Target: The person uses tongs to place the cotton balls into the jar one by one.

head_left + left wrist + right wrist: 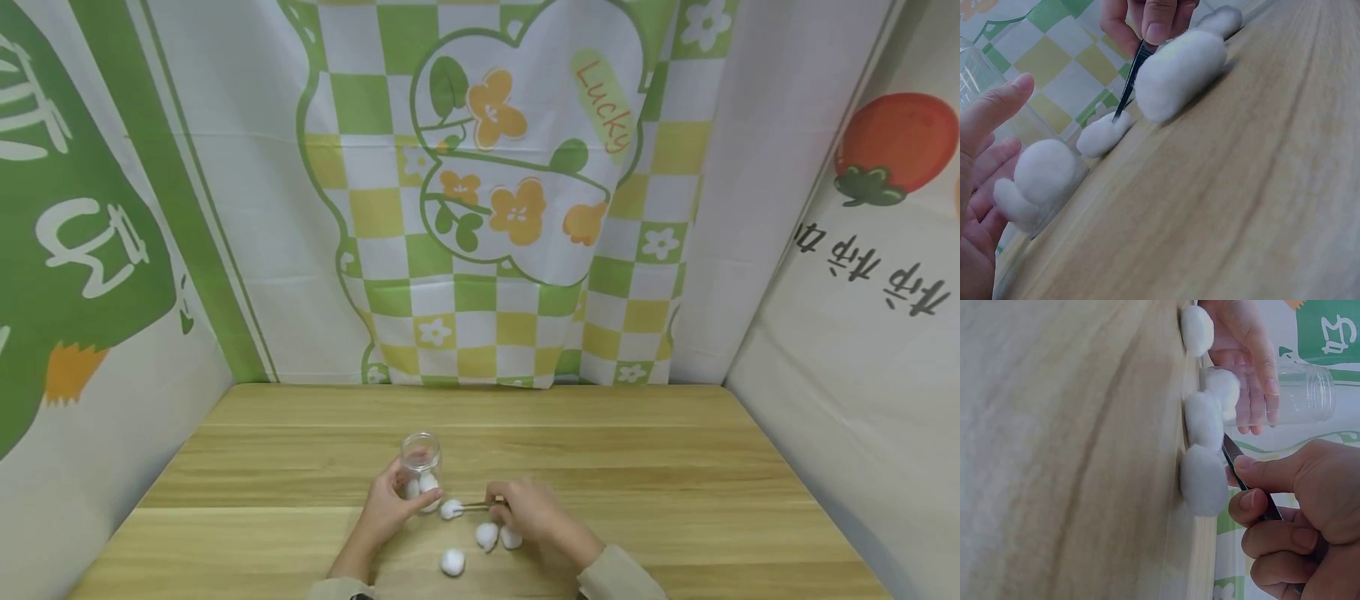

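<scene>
Both full: left hand (pixel 387 505) wraps jar (pixel 1296 394), right hand (pixel 527 510) pinches tweezers (pixel 1130 81) at ball (pixel 449 509); likely pickup, we'd squeeze, lift next.

On the back curtain (pixel 517 283), one English word (pixel 602 107) can be read: "Lucky". It is written in orange letters on a slanting light green strip. On the right curtain (pixel 832 375), below a red fruit (pixel 896 142), stand black Chinese characters (pixel 873 271), tilted; two of them look like the same sign, and another is partly hidden at the edge. The left curtain (pixel 180 383) carries big white characters (pixel 93 246) on green, which I cannot read surely.
</scene>
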Available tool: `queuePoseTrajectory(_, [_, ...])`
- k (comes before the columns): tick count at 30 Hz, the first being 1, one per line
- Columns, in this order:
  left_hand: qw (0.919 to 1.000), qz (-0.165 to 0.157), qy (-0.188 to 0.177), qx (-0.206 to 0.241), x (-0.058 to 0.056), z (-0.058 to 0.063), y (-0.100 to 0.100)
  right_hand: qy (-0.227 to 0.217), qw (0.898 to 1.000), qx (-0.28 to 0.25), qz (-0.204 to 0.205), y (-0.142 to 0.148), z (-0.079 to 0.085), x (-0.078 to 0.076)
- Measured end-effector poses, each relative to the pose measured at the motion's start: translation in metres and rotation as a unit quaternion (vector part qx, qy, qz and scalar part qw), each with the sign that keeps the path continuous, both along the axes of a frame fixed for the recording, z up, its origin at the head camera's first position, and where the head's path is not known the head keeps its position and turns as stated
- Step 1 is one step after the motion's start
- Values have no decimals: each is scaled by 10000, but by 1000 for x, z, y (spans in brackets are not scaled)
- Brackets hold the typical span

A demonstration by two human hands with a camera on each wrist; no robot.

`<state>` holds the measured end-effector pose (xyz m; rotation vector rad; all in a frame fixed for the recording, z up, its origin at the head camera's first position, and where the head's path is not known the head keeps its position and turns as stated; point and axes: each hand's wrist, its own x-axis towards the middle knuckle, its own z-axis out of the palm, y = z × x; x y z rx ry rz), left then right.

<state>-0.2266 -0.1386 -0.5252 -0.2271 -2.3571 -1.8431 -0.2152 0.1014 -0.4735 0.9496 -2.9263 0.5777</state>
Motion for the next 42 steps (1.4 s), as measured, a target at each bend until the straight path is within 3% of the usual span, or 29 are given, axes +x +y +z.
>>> queuePoseTrajectory(5, [10000, -18, 10, -32, 0, 0, 0, 202, 9997, -99, -26, 2, 0, -1])
queuePoseTrajectory(20, [9998, 95, 148, -89, 0, 1, 1, 0, 9990, -448, -19, 10, 2, 0])
queuePoseTrajectory(28, [9998, 28, 152, -107, 0, 1, 0, 258, 9971, -709, -123, 11, 8, -1])
queuePoseTrajectory(42, [9999, -39, 84, -56, 0, 0, 0, 44, 9959, -855, -280, 15, 21, 0])
